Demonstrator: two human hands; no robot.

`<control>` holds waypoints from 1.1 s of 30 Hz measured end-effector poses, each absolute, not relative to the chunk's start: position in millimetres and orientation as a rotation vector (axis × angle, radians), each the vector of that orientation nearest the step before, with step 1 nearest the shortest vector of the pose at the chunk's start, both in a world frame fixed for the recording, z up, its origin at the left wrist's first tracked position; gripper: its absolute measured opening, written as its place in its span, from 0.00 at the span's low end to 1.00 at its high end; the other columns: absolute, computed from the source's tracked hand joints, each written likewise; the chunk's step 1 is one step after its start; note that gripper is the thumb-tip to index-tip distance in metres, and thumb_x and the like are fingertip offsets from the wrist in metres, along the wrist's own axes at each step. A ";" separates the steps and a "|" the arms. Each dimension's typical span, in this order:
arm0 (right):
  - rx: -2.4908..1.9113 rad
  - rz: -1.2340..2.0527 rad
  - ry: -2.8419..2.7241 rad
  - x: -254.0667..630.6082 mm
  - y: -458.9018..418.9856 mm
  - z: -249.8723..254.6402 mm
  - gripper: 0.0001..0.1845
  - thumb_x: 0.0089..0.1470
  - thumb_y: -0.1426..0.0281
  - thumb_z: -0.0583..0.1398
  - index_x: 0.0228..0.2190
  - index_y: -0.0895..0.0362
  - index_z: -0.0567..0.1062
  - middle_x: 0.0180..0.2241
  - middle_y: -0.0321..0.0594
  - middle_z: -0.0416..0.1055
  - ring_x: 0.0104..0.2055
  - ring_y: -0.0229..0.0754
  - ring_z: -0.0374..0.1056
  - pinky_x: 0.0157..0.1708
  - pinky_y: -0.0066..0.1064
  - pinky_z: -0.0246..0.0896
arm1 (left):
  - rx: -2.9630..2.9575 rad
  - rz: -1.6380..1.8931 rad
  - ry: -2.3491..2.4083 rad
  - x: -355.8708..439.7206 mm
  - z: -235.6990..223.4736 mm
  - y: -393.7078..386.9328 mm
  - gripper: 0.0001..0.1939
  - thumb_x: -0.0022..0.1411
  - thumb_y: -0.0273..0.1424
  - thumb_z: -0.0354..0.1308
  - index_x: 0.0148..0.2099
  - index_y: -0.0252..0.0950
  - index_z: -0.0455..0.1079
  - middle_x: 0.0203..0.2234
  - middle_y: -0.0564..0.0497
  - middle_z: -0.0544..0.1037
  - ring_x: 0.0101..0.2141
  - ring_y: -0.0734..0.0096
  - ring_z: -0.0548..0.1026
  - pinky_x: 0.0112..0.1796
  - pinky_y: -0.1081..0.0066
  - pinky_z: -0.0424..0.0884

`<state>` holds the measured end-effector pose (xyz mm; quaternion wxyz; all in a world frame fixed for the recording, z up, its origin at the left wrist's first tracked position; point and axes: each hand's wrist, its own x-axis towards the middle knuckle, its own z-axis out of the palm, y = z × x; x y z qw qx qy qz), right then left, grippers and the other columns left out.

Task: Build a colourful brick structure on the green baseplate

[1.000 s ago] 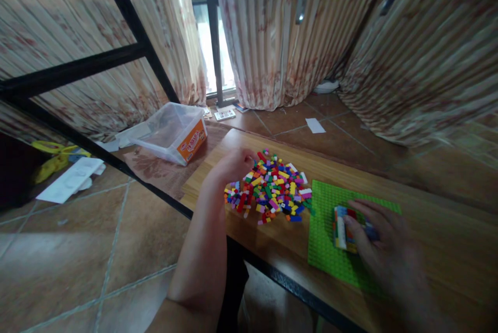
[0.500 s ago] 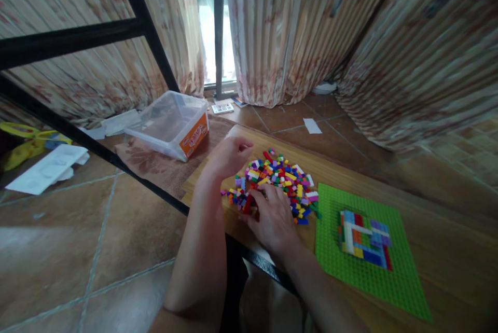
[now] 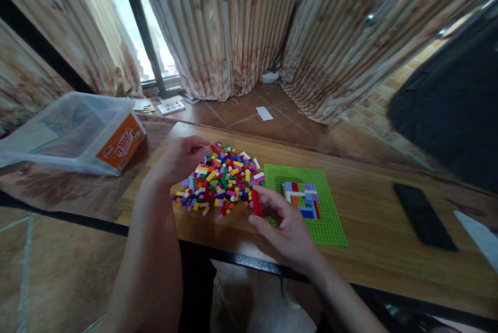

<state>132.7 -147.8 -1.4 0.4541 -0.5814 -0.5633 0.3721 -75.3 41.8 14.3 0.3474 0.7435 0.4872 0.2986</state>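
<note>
A heap of small coloured bricks (image 3: pixel 220 181) lies on the wooden table (image 3: pixel 369 208). To its right sits a green baseplate (image 3: pixel 329 221) with a flat patch of joined bricks (image 3: pixel 301 199) on it. My right hand (image 3: pixel 286 226) is at the plate's left edge, thumb and fingers pinched on a long red brick (image 3: pixel 256 202). My left hand (image 3: pixel 177 159) rests at the heap's far left side with its fingers curled down onto the bricks; what they hold, if anything, is hidden.
A clear plastic tub with an orange label (image 3: pixel 78 133) stands on a cloth left of the table. A black phone (image 3: pixel 425 214) lies on the table's right part. Curtains (image 3: pixel 249 27) hang behind, with papers on the tiled floor below them.
My right hand left the heap with a red brick and moved right to the baseplate's edge. The camera swung right, bringing the phone into view. My left hand stayed at the heap.
</note>
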 end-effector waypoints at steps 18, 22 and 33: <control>-1.827 0.425 -1.268 255.0 -174.4 -9.3 0.11 0.61 0.60 0.59 0.36 0.54 0.77 0.34 0.40 0.79 0.35 0.43 0.74 0.36 0.35 0.69 | 2.143 0.783 0.803 57.3 -13.1 -34.0 0.10 0.66 0.28 0.53 0.42 0.37 0.76 0.33 0.50 0.81 0.34 0.71 0.78 0.39 0.72 0.72; -1.845 0.267 -1.333 252.7 -180.0 -10.2 0.08 0.58 0.63 0.62 0.32 0.54 0.79 0.32 0.38 0.77 0.32 0.40 0.72 0.35 0.33 0.67 | 2.137 0.794 0.742 63.5 -18.9 -40.1 0.09 0.65 0.26 0.53 0.41 0.36 0.76 0.34 0.50 0.82 0.35 0.71 0.78 0.40 0.71 0.73; -1.903 0.153 -1.452 234.6 -182.2 -15.2 0.06 0.58 0.69 0.61 0.33 0.54 0.79 0.31 0.37 0.77 0.31 0.39 0.72 0.33 0.30 0.64 | 2.237 0.814 0.644 72.6 -27.9 -44.6 0.09 0.65 0.23 0.54 0.40 0.35 0.76 0.34 0.49 0.81 0.37 0.69 0.78 0.40 0.69 0.73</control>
